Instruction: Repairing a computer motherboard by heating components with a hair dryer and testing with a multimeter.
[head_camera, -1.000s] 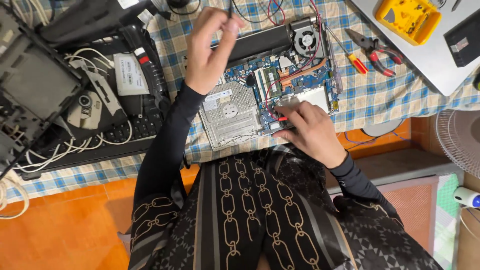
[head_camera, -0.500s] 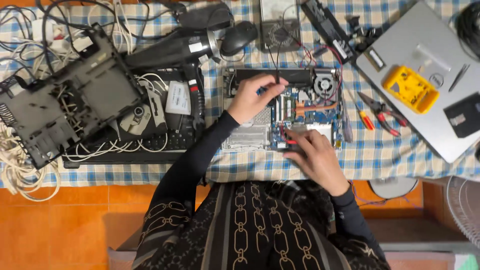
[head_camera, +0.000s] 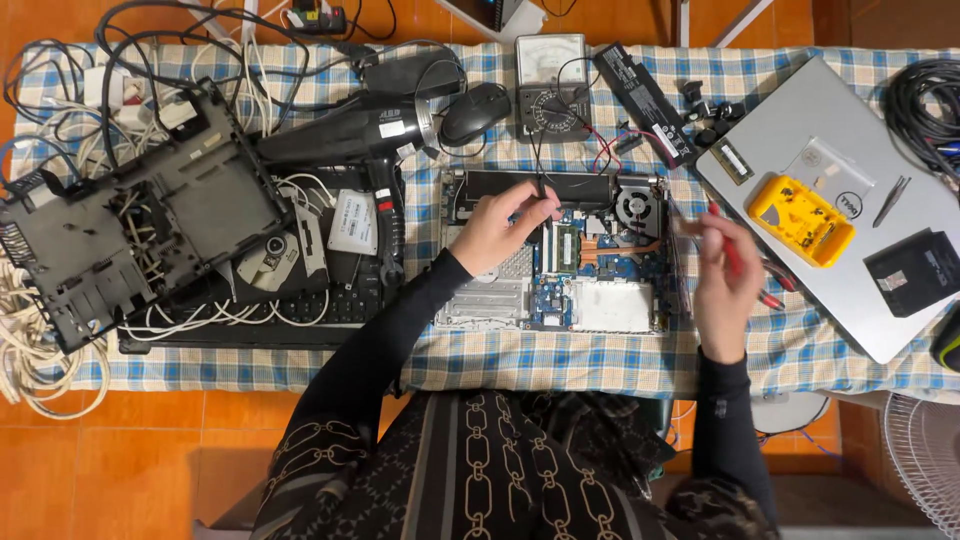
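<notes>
Pinching a black probe (head_camera: 541, 190), left hand (head_camera: 497, 228) now rests on the open laptop (head_camera: 555, 262) at table centre, while right hand (head_camera: 722, 280) has lifted off the board rightward, blurred, grip unclear.

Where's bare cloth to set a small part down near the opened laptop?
Bare checked cloth runs along the near edge below the opened laptop, between both forearms. Left of the laptop is crowded with the black chassis and cables; right, the silver laptop fills it.

checked woven cloth (head_camera: 560, 370), matt silver metal laptop lid (head_camera: 800, 120), glossy yellow plastic case (head_camera: 802, 220)
</notes>
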